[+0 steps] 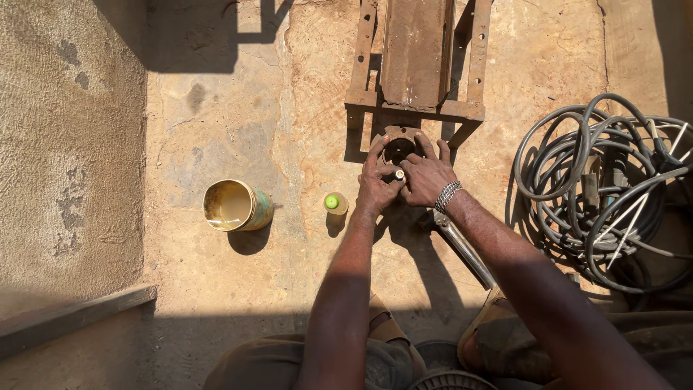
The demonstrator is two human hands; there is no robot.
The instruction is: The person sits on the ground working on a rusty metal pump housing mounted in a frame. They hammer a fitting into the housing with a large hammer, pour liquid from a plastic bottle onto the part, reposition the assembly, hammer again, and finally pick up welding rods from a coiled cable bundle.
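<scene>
While the left hand (377, 186) is pinching a small pale piece (399, 174) with closed fingers, the right hand (427, 177) is pressing spread fingers on the round metal ring (398, 144) lying on the floor (238, 130) below a rusty frame (417, 58).

Harsh sunlight from above, hard dark shadows at top and bottom, sharp focus, slight edge distortion

Tin can (237, 206) left of bottle (333, 203) (coiled hoses (603, 191) far right).
</scene>
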